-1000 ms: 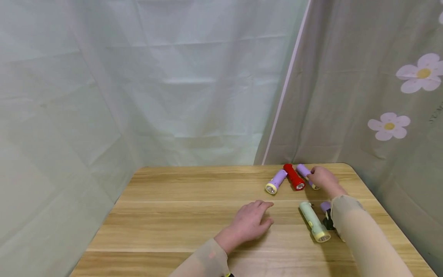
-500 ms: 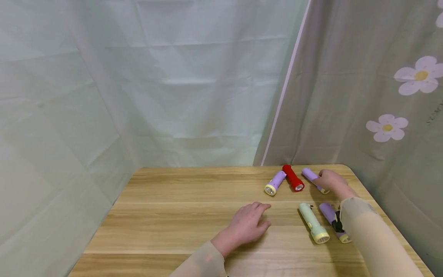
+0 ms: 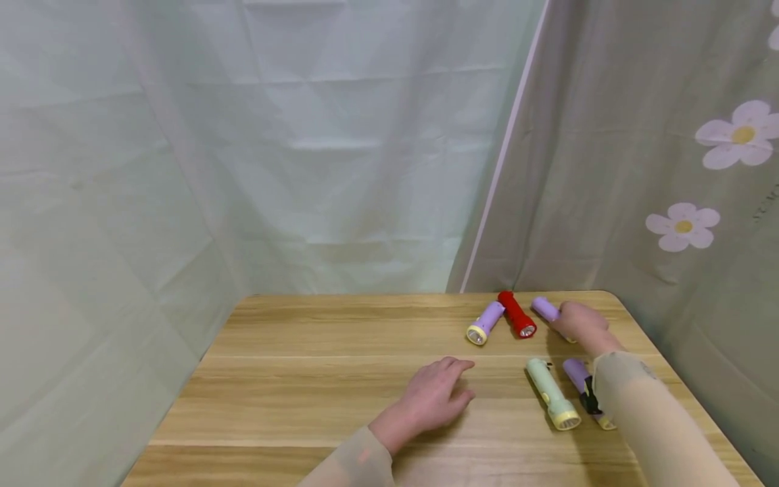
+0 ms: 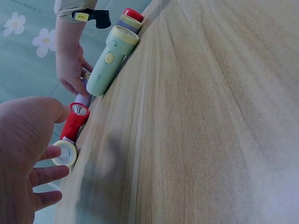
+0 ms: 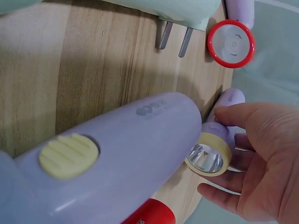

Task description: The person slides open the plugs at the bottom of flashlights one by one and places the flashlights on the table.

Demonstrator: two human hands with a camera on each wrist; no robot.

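Note:
At the far right of the table my right hand (image 3: 582,322) holds a purple flashlight (image 3: 545,309). In the right wrist view the thumb lies on that flashlight's body and the fingers are on its other side, near the yellow-rimmed lens (image 5: 212,154). A red flashlight (image 3: 517,314) lies to its left, and another purple flashlight (image 3: 486,322) is left of the red one. My left hand (image 3: 429,394) is at the middle of the table, fingers spread and holding nothing. In the left wrist view its fingers (image 4: 49,173) are relaxed.
Nearer, a light green flashlight (image 3: 552,394) lies beside a third purple flashlight (image 3: 575,370), which my right wrist's black strap partly covers. Beyond them in the left wrist view is another red flashlight (image 4: 133,15), hidden by my sleeve from the head. Curtains (image 3: 365,169) hang behind the table.
My right hand has shifted the purple flashlight to the right and slightly nearer, widening the gap from the red one. The last half second shows little movement. My left hand stays almost in place.

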